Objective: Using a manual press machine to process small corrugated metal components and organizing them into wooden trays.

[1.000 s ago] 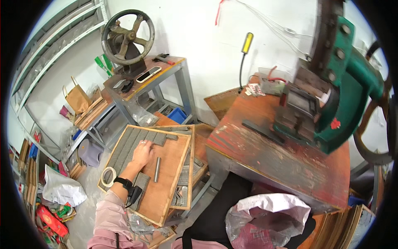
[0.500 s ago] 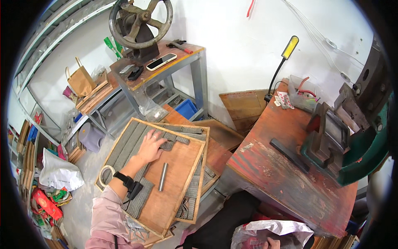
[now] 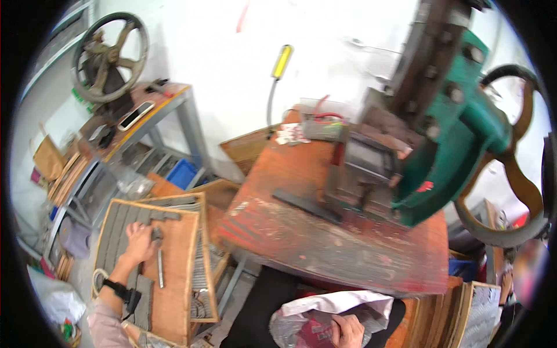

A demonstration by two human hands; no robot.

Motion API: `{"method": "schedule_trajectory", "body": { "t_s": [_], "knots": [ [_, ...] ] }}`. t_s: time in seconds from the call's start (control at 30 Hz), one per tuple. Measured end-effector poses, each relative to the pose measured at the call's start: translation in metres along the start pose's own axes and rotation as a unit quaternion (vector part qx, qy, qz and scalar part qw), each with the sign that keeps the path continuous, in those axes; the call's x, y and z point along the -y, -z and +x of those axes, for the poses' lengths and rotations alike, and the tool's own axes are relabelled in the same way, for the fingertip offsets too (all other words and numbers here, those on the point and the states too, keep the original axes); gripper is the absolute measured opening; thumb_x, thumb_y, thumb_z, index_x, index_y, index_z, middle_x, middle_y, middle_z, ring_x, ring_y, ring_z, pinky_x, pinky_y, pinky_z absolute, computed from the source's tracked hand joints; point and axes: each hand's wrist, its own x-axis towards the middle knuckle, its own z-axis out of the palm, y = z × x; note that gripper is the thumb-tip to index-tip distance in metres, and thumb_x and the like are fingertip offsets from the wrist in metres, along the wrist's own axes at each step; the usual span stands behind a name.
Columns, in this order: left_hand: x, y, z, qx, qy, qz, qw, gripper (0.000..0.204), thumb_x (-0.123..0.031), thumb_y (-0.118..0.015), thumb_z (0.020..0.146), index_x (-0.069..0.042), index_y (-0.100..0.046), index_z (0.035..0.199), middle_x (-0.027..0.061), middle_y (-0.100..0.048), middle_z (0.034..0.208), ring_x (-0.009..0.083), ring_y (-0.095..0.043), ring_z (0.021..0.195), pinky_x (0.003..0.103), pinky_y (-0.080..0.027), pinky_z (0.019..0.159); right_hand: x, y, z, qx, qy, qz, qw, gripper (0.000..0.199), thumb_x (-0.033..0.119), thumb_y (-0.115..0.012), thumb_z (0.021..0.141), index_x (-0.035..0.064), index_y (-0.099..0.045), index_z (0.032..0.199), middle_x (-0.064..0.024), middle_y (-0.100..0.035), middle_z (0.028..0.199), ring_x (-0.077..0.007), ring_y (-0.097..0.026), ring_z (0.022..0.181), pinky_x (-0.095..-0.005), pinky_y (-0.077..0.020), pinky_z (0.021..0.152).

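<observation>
My left hand is over a shallow wooden tray, its fingers pinched on a small grey piece. Rows of similar grey pieces are packed along the tray's left and far sides. A metal rod lies on the tray's bare board, just below the held piece. In my lap rests a clear and white plastic bag. My right hand is at its opening with fingers curled; what they hold, if anything, is hidden.
A green hand press stands on the worn red-brown bench, a dark flat bar before it. Behind the bar are a clear plastic box and a yellow-headed lamp. A phone lies on the far left table.
My view has swung right, bringing more of the press into sight. My left hand has lifted a grey piece from the row's end. More of my right hand shows at the bag.
</observation>
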Motion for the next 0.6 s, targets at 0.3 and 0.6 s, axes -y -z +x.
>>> {"method": "schedule_trajectory", "body": {
  "t_s": [0.3,0.6],
  "knots": [
    [-0.155,0.155,0.015,0.044,-0.178,-0.233,0.955,0.041,-0.014,-0.065,0.075,0.003,-0.053,0.11,0.0205,-0.058,0.102,0.0361,-0.056,0.096,0.042,-0.044,0.087,-0.004,0.047,0.068,-0.11,0.019,-0.008,0.994,0.028,-0.007,-0.065,0.067,-0.0014,-0.06,0.094,-0.0135,-0.059,0.076,-0.0275,-0.058,0.064,-0.0344,-0.0471,0.06],
    [-0.378,0.131,0.06,-0.091,-0.511,-0.044,0.853,0.036,-0.014,-0.071,0.063,0.004,-0.057,0.091,0.0145,-0.059,0.09,0.0278,-0.056,0.091,0.037,-0.046,0.075,-0.006,0.018,0.149,-0.035,0.031,0.042,0.998,0.086,0.022,-0.081,0.067,-0.0017,-0.034,0.135,-0.0239,-0.05,0.117,-0.0411,-0.045,0.112,-0.048,-0.0385,0.095]
  ]
}}
